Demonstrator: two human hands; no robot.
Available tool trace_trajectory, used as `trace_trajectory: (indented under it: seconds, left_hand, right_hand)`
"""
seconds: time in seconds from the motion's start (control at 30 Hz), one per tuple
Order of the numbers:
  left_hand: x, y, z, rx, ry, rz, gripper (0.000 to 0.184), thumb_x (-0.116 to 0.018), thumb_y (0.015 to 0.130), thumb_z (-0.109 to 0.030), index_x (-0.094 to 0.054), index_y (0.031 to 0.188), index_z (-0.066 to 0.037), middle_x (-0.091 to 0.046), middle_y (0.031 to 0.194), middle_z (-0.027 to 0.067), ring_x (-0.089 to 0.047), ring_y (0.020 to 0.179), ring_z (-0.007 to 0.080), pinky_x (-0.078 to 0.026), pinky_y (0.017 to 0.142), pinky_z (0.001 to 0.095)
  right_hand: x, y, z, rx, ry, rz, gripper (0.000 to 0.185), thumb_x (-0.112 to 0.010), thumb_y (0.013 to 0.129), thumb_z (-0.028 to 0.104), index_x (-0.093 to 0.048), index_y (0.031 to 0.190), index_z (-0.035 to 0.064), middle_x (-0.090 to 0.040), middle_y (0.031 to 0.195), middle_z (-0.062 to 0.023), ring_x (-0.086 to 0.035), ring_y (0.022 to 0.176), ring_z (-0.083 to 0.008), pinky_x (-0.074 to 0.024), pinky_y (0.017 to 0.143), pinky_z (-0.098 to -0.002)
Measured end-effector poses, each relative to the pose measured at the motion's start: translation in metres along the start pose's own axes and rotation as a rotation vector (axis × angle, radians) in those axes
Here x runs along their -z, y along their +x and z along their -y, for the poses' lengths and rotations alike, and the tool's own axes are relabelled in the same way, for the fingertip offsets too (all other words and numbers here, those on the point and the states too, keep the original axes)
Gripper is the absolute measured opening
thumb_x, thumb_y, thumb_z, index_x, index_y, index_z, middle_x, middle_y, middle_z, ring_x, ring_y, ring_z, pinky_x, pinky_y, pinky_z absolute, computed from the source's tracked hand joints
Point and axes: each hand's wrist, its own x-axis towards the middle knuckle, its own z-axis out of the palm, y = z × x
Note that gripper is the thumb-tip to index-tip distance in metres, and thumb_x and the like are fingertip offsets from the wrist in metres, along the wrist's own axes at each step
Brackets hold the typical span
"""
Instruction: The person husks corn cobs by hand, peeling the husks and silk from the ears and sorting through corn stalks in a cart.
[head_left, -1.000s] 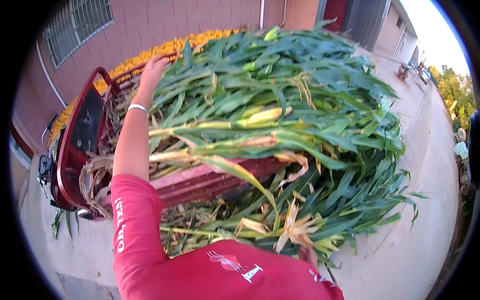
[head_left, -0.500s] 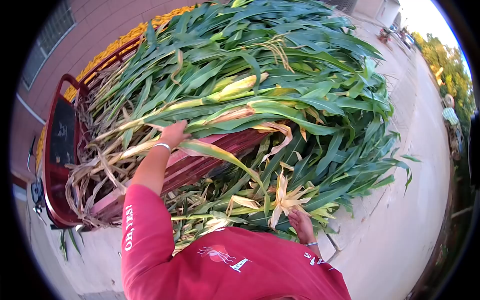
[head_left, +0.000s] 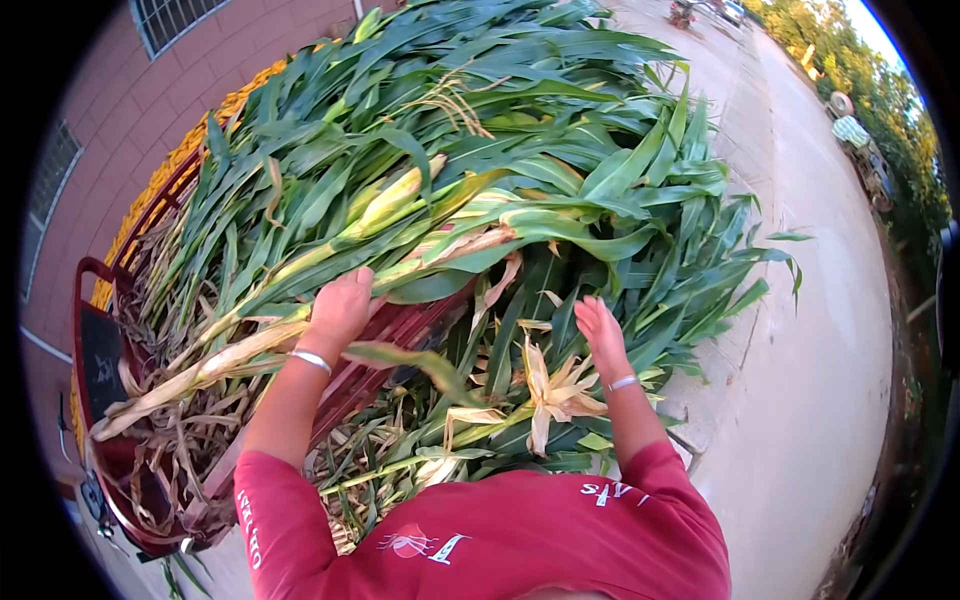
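Observation:
My left hand (head_left: 340,312) is closed around a corn stalk (head_left: 215,368) at the near edge of a big heap. The pale butt of this stalk sticks out to the left, and an ear in a browned husk (head_left: 468,243) shows just beyond my fingers. Just above it lies another stalk with a yellow-green ear (head_left: 395,203). My right hand (head_left: 600,332) is raised in front of the green leaves, fingers stretched out, holding nothing. Below it, a dry, peeled-back corn husk (head_left: 560,388) rests on the lower stalks.
Green corn stalks (head_left: 520,110) are heaped on a red cart (head_left: 97,335), spilling over its right end. Yellow corn cobs (head_left: 185,150) lie behind it along a brick wall (head_left: 120,120). A concrete road (head_left: 800,330) runs along the right.
My right hand has risen from beside the dry husk to the leaves. The stalk in my left hand has shifted, its butt now reaching farther left. The camera view has turned right.

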Motion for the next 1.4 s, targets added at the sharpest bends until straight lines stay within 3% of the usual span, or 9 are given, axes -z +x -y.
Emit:
trace_trajectory:
  seconds: [0.2,0.4,0.6,0.87,1.0,1.1,1.17,1.23,1.4]
  left_hand:
    - [0.083,-0.062,-0.078,-0.058,0.024,0.134,0.034,-0.067,0.081,-0.034,-0.049,0.091,-0.008,-0.058,0.071,0.0099,-0.062,0.064,0.0283,-0.051,0.058,0.0396]
    - [0.061,-0.206,-0.119,0.461,-0.131,0.865,0.048,-0.055,0.086,-0.053,-0.050,0.101,-0.007,-0.065,0.078,0.0182,-0.065,0.071,0.0357,-0.052,0.062,0.0449]
    - [-0.051,-0.308,-0.121,0.617,-0.362,1.146,0.043,-0.056,0.085,-0.047,-0.052,0.097,-0.006,-0.065,0.083,0.0199,-0.065,0.077,0.0374,-0.051,0.068,0.0465]
    - [-0.152,-0.332,-0.082,0.404,-0.469,1.281,0.037,-0.058,0.084,-0.040,-0.055,0.093,-0.004,-0.066,0.089,0.0221,-0.064,0.085,0.0398,-0.049,0.075,0.0487]
    - [-0.093,-0.227,-0.092,0.260,-0.507,0.704,0.031,-0.059,0.081,-0.033,-0.058,0.087,-0.003,-0.065,0.087,0.0207,-0.063,0.087,0.0386,-0.049,0.075,0.0466]
    - [0.068,-0.112,-0.154,0.007,-0.967,0.213,0.033,-0.072,0.079,-0.019,-0.058,0.104,-0.003,-0.063,0.093,0.0156,-0.063,0.081,0.0354,-0.051,0.075,0.0413]
    - [0.126,-0.067,-0.188,-0.282,-0.806,-0.078,0.054,-0.076,0.075,-0.018,-0.051,0.119,0.000,-0.059,0.111,0.0177,-0.060,0.100,0.0297,-0.049,0.086,0.0377]
    - [0.152,-0.029,-0.214,-0.314,-0.652,-0.179,0.099,-0.081,0.067,-0.037,-0.028,0.140,0.003,-0.043,0.135,0.0259,-0.041,0.127,0.0373,-0.036,0.105,0.0423]
    - [0.118,0.037,-0.251,-0.001,-0.556,-0.079,0.107,-0.084,0.064,-0.035,-0.021,0.142,0.005,-0.042,0.136,0.0278,-0.046,0.123,0.0387,-0.038,0.104,0.0407]
  right_hand:
    - [-0.006,0.067,-0.011,-0.181,0.626,-0.134,0.070,-0.045,0.090,0.061,-0.045,0.131,0.0041,-0.057,0.124,-0.0167,-0.049,0.119,-0.0290,-0.0335,0.107,-0.0446]
    - [0.017,0.039,-0.059,-0.125,1.197,-0.077,0.056,-0.066,0.084,0.040,-0.050,0.118,-0.0009,-0.061,0.101,-0.0183,-0.062,0.088,-0.0279,-0.0524,0.082,-0.0367]
    - [-0.032,-0.024,-0.041,-0.318,0.680,-0.072,0.033,-0.065,0.088,0.029,-0.058,0.109,0.0047,-0.064,0.102,-0.0106,-0.062,0.092,-0.0266,-0.0500,0.088,-0.0420]
    - [-0.106,-0.104,-0.026,0.242,-0.160,-0.064,0.045,-0.065,0.088,0.020,-0.050,0.124,-0.0022,-0.059,0.117,-0.0098,-0.057,0.104,-0.0204,-0.0451,0.090,-0.0331]
    - [-0.124,-0.131,-0.002,0.368,-0.410,-0.029,0.061,-0.072,0.079,0.016,-0.037,0.126,-0.0033,-0.055,0.117,-0.0174,-0.056,0.106,-0.0277,-0.0433,0.091,-0.0364]
    - [-0.140,-0.146,0.003,0.446,-0.481,0.007,0.059,-0.075,0.076,0.019,-0.044,0.121,-0.0039,-0.055,0.116,-0.0215,-0.056,0.106,-0.0329,-0.0440,0.091,-0.0384]
    - [-0.150,-0.153,-0.001,0.631,-0.576,0.068,0.058,-0.073,0.077,0.026,-0.048,0.119,-0.0043,-0.055,0.117,-0.0243,-0.056,0.108,-0.0350,-0.0441,0.091,-0.0399]
    - [-0.161,-0.159,-0.004,0.665,-0.648,0.129,0.059,-0.070,0.079,0.029,-0.049,0.124,-0.0021,-0.054,0.122,-0.0241,-0.054,0.112,-0.0358,-0.0424,0.094,-0.0411]
    - [-0.171,-0.186,0.000,0.520,-0.762,0.167,0.069,-0.073,0.075,0.034,-0.044,0.123,-0.0065,-0.057,0.113,-0.0271,-0.058,0.103,-0.0401,-0.0470,0.086,-0.0444]
